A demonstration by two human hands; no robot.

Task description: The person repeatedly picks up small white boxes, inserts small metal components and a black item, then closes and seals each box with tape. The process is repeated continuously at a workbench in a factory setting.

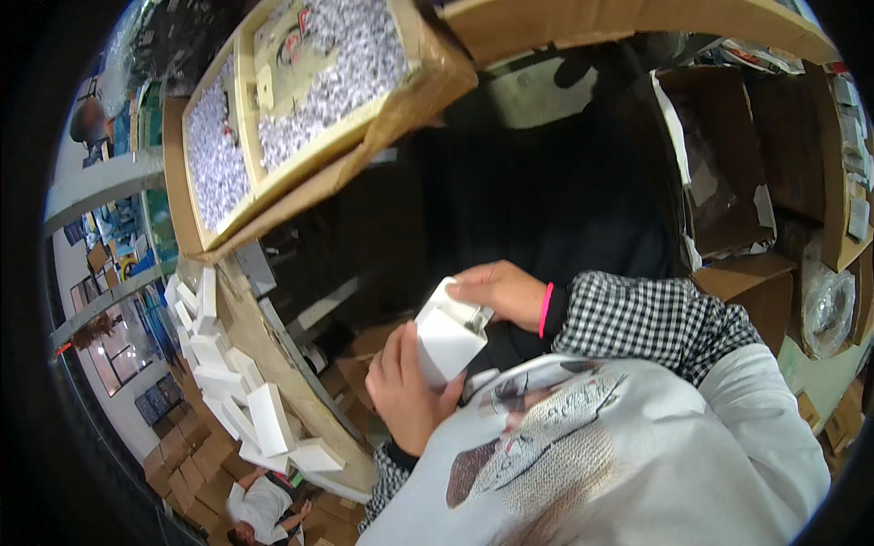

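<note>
A small white box (443, 348) is held between both hands in front of my chest, tilted, its upper end open. My left hand (407, 391) wraps round its lower left side, fingers closed on it. At the upper right end my right hand (506, 292) pinches the box's edge or flap between thumb and fingers. Something small shows in the opening, too shadowed to name. Beyond my left hand, several similar white boxes (270, 419) lie in a loose heap on a narrow tabletop.
A divided wooden tray (250, 109) inside a cardboard carton holds many small whitish pieces, at the upper left. Open cardboard boxes (719, 164) stand at the right, with clear plastic wrap (827, 309) beside them. A person in a white shirt (262, 510) is at the lower left, near stacked cartons (193, 464).
</note>
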